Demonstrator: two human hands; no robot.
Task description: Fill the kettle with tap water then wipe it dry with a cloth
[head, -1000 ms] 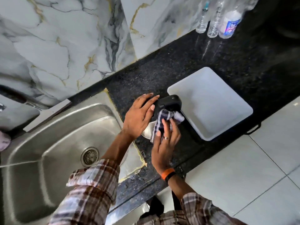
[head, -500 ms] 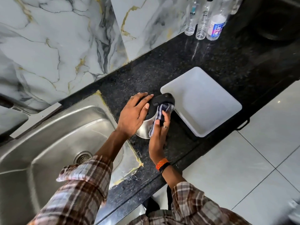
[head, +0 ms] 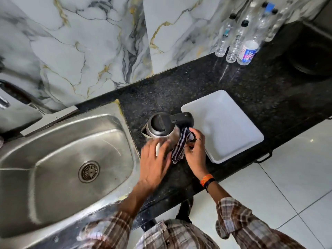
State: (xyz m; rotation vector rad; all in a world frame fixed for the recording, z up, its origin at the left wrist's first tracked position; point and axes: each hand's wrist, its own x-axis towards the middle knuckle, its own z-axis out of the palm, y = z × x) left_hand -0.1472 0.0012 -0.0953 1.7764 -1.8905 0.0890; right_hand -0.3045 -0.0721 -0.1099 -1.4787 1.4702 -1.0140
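A steel kettle (head: 159, 127) with a black lid and black handle stands upright on the black granite counter (head: 233, 83), between the sink and a white tray. My right hand (head: 195, 150) presses a dark checked cloth (head: 180, 145) against the kettle's near right side, under the handle. My left hand (head: 154, 162), blurred by motion, hovers just in front of the kettle with fingers spread, holding nothing. The kettle's lower front is hidden behind both hands.
A steel sink (head: 62, 159) with a round drain fills the left. A white square tray (head: 231, 123) lies right of the kettle. Several clear bottles (head: 239, 42) stand at the back right against the marble wall. A tap (head: 5, 103) shows at far left.
My left hand came off the top of the kettle and drew back towards me, baring the lid. My right hand slid the cloth down the kettle's side.
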